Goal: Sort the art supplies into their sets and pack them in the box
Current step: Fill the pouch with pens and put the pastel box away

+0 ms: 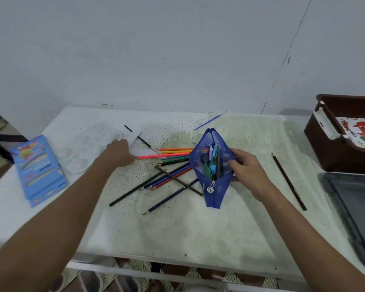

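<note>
On the speckled worktop (177,228) stand one brown box (333,152) at the right edge with a pastel set (360,131) inside, one grey lid (354,209) before it, one clear paint palette (86,148) and one blue marker pack (38,169) at the left. One blue mesh pouch (212,165), unzipped and full of pens, stands mid-worktop with the right hand (244,167) in a closed grip on its side. Roughly a dozen coloured pencils (169,165) lie loose just left of it, one brown pencil (289,181) apart to the right, while the left hand (119,151) pinches the pink pencil (162,155).

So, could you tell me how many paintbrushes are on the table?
2: a black brush near the left hand, a thin blue brush behind the pouch; more may hide inside it.
</note>
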`<control>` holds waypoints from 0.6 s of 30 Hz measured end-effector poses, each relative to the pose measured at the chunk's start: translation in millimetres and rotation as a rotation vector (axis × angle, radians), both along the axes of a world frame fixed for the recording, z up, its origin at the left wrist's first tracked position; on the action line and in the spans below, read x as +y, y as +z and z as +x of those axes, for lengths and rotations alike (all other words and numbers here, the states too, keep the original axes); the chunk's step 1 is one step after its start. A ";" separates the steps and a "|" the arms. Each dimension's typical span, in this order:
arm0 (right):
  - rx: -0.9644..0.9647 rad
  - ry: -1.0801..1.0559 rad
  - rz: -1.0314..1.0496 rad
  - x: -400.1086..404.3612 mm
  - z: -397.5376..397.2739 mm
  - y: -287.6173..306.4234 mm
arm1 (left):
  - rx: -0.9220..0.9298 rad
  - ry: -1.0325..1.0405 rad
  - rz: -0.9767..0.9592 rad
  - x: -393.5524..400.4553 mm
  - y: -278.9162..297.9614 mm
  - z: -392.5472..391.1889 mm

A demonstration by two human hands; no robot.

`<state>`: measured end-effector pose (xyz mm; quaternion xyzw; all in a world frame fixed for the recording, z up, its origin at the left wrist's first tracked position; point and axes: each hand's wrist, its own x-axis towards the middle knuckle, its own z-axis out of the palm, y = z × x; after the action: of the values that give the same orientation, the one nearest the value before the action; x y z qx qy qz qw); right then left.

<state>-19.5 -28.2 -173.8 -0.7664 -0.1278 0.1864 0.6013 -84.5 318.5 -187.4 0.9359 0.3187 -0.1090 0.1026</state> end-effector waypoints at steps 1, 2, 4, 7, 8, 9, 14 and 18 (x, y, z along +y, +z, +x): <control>-0.005 0.005 0.011 0.2 -0.2 0.4 | 0.006 -0.035 -0.018 3.9 -0.3 -2.0; -0.011 0.015 0.026 0.5 -0.4 0.9 | -0.003 -0.071 -0.019 6.5 -0.5 -3.6; -0.031 0.037 0.043 -0.1 0.6 -0.2 | -0.040 -0.141 -0.010 8.9 -0.7 -6.1; -0.076 0.042 0.025 -3.5 3.6 -3.5 | -0.114 -0.186 -0.062 11.2 -0.3 -11.3; -0.097 0.037 0.022 -4.7 4.7 -4.1 | -0.125 -0.193 -0.080 11.9 0.2 -12.5; -0.124 0.033 0.018 -5.5 5.2 -3.5 | -0.128 -0.197 -0.096 12.8 0.5 -13.5; -0.236 0.070 -0.029 -5.3 3.9 0.8 | -0.064 -0.255 -0.097 12.2 4.5 -14.4; -0.234 0.071 -0.081 -6.9 5.5 -2.9 | -0.034 -0.237 -0.146 12.3 6.5 -15.9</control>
<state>-14.0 -35.1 -176.7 -0.8015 -0.2167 0.1219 0.5439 -100.4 330.9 -180.9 0.9587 0.1954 -0.1277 0.1623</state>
